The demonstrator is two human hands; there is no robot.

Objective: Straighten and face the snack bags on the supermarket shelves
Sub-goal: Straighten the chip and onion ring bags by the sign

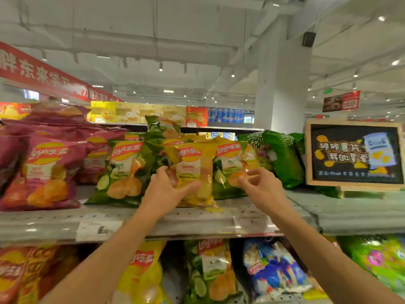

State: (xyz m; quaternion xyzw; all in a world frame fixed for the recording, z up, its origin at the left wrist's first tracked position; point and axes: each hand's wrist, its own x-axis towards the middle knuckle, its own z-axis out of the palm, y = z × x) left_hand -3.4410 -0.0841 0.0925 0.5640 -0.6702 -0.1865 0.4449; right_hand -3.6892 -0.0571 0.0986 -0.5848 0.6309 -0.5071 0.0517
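- On the upper shelf [197,218], the left hand [166,189] is grasping the lower left edge of the yellow chip bag [195,170], standing between two green bags.
- The right hand [260,185] is hovering just beside it, fingers loosely curled, holding nothing.
- Steadying both sides should be helping the person square its front outward without crushing the chips.

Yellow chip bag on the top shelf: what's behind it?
Behind the yellow chip bag, held by the left hand, another yellow bag's top and a crumpled green bag show. Anything lower behind it is covered. The right hand is beside it.
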